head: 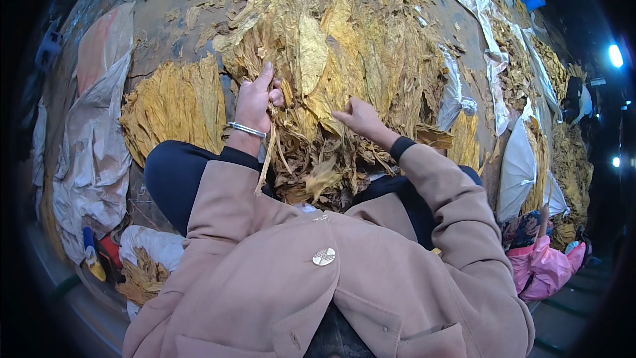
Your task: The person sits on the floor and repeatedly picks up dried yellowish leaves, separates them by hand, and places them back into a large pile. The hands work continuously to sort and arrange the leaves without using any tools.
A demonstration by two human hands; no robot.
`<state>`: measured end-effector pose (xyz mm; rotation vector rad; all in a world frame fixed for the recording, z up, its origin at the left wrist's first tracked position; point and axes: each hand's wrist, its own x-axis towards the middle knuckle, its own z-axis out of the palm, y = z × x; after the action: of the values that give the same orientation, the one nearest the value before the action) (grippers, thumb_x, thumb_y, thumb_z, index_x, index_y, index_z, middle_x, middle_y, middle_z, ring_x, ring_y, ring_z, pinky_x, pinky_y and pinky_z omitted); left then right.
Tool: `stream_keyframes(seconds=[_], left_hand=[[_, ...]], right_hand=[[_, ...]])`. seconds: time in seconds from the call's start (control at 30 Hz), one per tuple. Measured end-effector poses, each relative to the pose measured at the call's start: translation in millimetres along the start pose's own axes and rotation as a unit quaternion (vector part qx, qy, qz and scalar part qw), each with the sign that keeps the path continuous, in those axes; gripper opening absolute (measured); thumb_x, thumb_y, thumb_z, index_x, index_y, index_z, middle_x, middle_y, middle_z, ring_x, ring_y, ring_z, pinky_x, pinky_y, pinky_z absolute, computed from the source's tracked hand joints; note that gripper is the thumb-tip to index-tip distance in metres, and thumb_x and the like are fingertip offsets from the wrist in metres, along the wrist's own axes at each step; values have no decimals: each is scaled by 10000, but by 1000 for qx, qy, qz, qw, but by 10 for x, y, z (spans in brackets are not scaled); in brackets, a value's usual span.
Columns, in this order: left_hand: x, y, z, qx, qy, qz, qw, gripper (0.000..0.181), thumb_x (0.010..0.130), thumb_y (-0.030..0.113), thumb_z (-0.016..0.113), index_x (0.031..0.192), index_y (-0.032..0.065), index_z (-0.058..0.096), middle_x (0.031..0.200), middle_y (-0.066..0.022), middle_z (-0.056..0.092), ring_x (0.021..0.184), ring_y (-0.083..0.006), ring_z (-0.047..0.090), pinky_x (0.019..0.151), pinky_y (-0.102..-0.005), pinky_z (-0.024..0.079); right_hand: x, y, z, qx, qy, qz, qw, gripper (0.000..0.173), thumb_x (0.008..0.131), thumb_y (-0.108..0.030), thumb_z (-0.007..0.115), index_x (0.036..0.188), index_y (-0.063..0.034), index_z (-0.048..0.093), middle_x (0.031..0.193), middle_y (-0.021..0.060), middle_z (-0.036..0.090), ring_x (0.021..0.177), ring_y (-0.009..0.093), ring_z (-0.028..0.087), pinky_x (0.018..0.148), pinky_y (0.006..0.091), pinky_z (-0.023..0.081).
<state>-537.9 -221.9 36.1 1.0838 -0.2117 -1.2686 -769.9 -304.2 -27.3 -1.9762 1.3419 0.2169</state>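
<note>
My left hand [256,102] grips a bunch of dried tobacco leaves [256,52], thumb up along it. Pale stems [268,159] hang down below that fist. To the right, my right hand [358,117] is over the large heap of yellow-brown tobacco leaves [377,54], fingers curled; whether a leaf is pinched in them cannot be told. One broad yellow leaf [313,54] lies on the heap between and above the hands. Below them, near my lap, a blurred leaf [320,176] is above darker, crumpled leaves [348,179].
A neat stack of yellow leaves [174,107] lies by my left knee. White sacking [92,179] spreads at far left, near a blue-and-yellow object [93,256]. A knotted white cloth [452,94] borders the heap. At right sits a person in pink [549,268] beside more leaves.
</note>
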Motion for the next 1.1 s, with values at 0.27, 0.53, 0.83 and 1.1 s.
stream_keyframes(seconds=[0.27, 0.53, 0.83, 1.1], left_hand=[[81, -109, -57, -28, 29, -1, 999, 238, 899, 268, 582, 793, 68, 507, 696, -29, 495, 502, -87, 431, 457, -244, 347], [89, -197, -90, -34, 62, -27, 997, 247, 892, 285, 589, 827, 58, 515, 742, -43, 498, 511, -92, 417, 462, -261, 347], [125, -298, -84, -49, 60, -34, 996, 252, 902, 279, 573, 812, 58, 491, 730, -39, 494, 530, -101, 428, 481, -271, 358], [128, -297, -65, -55, 76, -18, 995, 244, 905, 264, 570, 822, 47, 493, 726, -43, 502, 530, -106, 434, 484, -274, 373]], right_hand=[[457, -27, 576, -35, 206, 83, 974, 441, 791, -355, 653, 1019, -10, 498, 938, 199, 581, 901, 368, 586, 789, 436, 474], [379, -150, -77, -88, 390, -189, 897, 135, 792, -144, 571, 855, -35, 523, 805, 178, 564, 725, 345, 550, 637, 418, 439], [460, -66, -844, 340, 357, -102, 864, 74, 820, -88, 593, 821, -39, 537, 704, 27, 560, 603, 98, 489, 525, 254, 405], [454, 389, -610, -260, 652, -83, 707, 197, 758, -99, 643, 906, -1, 558, 786, 95, 582, 687, 188, 569, 577, 328, 447]])
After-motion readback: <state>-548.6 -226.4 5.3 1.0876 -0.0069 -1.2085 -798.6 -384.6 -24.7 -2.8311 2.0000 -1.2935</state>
